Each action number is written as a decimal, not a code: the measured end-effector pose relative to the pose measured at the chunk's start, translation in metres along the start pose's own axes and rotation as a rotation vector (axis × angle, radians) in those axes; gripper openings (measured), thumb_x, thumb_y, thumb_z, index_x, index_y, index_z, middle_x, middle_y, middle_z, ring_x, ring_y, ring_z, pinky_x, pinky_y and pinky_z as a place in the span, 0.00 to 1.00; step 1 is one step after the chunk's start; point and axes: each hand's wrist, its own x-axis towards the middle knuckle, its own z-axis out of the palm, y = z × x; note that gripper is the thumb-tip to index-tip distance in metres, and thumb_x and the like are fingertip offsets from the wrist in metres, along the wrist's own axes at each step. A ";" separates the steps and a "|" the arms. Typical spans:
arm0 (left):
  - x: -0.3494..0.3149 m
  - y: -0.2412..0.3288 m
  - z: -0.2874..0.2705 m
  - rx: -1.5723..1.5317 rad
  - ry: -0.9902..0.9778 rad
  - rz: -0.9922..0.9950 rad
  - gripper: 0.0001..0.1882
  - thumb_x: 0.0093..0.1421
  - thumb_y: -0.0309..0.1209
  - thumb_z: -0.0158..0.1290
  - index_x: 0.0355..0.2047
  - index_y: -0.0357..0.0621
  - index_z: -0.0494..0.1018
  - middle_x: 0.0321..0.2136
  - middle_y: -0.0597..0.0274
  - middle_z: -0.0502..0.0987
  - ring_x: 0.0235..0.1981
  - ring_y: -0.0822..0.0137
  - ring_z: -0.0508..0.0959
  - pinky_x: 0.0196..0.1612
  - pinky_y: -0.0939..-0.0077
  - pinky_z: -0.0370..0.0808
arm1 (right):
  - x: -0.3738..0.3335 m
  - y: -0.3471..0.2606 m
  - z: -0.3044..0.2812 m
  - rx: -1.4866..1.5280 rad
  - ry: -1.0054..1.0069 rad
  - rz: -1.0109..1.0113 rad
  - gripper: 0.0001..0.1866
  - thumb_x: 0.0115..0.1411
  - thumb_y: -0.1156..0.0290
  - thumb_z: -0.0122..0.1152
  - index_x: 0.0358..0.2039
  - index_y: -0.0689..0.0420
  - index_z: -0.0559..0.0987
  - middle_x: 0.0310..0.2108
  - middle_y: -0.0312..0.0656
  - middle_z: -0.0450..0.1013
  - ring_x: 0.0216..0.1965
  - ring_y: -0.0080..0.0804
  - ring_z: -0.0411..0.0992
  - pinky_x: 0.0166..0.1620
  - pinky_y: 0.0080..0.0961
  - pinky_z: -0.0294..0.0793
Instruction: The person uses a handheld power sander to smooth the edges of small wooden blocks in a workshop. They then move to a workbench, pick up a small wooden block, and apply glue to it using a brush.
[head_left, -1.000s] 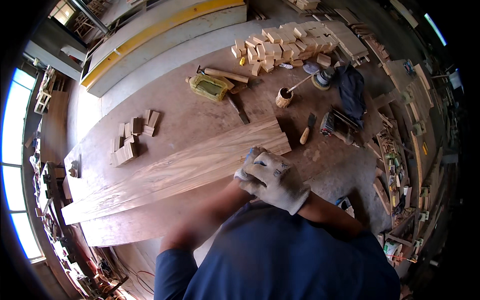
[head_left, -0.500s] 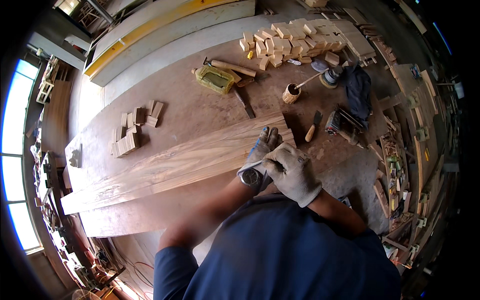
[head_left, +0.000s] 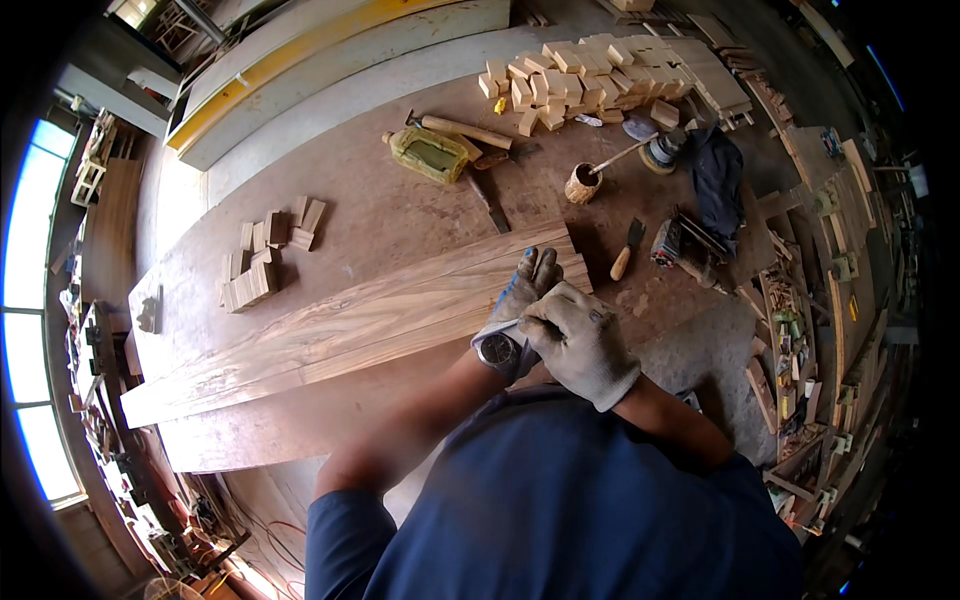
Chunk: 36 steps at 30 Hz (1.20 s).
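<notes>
Looks to me like the right hand (head_left: 583, 345) is adjusting the glove (head_left: 508, 312) on the left hand (head_left: 518, 297), fingers pinching its cuff (left fingers loosely extended above the planks (head_left: 340, 335)); tugging calls for steadiness.

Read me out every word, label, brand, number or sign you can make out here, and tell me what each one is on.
No text can be read in this view.
Wristwatch: dial markings too small to read.
Right-hand glove: dark mark on the back, too blurred to read.
Red-and-black tool: any lettering is too small to read.
</notes>
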 end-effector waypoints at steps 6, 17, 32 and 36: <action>0.003 -0.001 0.016 0.076 -0.070 -0.018 0.27 0.64 0.42 0.50 0.60 0.41 0.71 0.72 0.44 0.63 0.77 0.46 0.53 0.80 0.42 0.38 | -0.002 0.001 0.001 -0.003 -0.018 0.012 0.05 0.61 0.73 0.71 0.34 0.58 0.82 0.33 0.44 0.78 0.34 0.45 0.80 0.38 0.38 0.80; 0.003 -0.005 0.028 -0.011 0.084 0.019 0.25 0.61 0.40 0.55 0.54 0.39 0.74 0.63 0.42 0.73 0.72 0.40 0.62 0.77 0.38 0.50 | -0.002 -0.001 -0.001 -0.011 -0.040 0.012 0.06 0.61 0.72 0.71 0.34 0.58 0.81 0.32 0.44 0.78 0.34 0.44 0.80 0.37 0.38 0.80; -0.008 0.001 0.096 -1.299 0.283 -0.298 0.26 0.71 0.47 0.45 0.64 0.49 0.67 0.68 0.52 0.64 0.70 0.49 0.62 0.74 0.47 0.58 | 0.000 -0.012 0.010 0.151 -0.080 -0.194 0.06 0.63 0.69 0.70 0.38 0.52 0.81 0.34 0.42 0.78 0.37 0.40 0.81 0.42 0.39 0.81; 0.000 -0.035 0.033 -0.286 -0.009 -0.021 0.19 0.57 0.39 0.59 0.47 0.46 0.80 0.50 0.51 0.79 0.61 0.43 0.73 0.64 0.52 0.70 | -0.006 0.014 0.007 0.301 0.008 -0.096 0.06 0.64 0.67 0.70 0.37 0.55 0.83 0.35 0.45 0.81 0.39 0.45 0.81 0.45 0.39 0.80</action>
